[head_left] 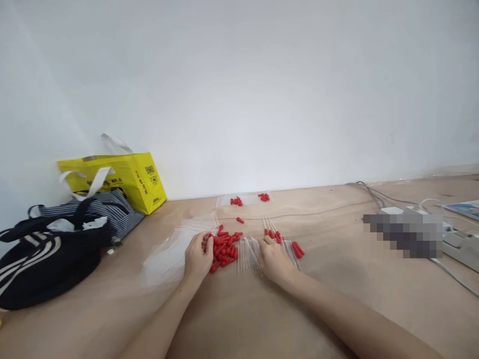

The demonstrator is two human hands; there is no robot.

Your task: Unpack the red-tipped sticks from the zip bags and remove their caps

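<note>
My left hand (198, 253) is curled at the left edge of a heap of red rubber bulbs (224, 252). Its thumb and fingers are closed, with red showing at the tips, so they seem to pinch one of the bulbs. Over a row of thin clear tubes (247, 254), which look like glass dropper tubes, lies my right hand (275, 259). Its fingers are bent down and closed; what they grip is hidden beneath them. Just beyond it, several tubes capped with red bulbs (273, 234) lie side by side. Two loose bulbs (298, 250) rest to its right.
Clear plastic bags (168, 254) lie flat on the left. Another bag (249, 199) by the wall has red-bulbed droppers on it, and one bulb (240, 220) lies nearer. A yellow bag (149, 184), striped bag and black bag (52, 269) stand left; cables and a power strip (464, 249), right.
</note>
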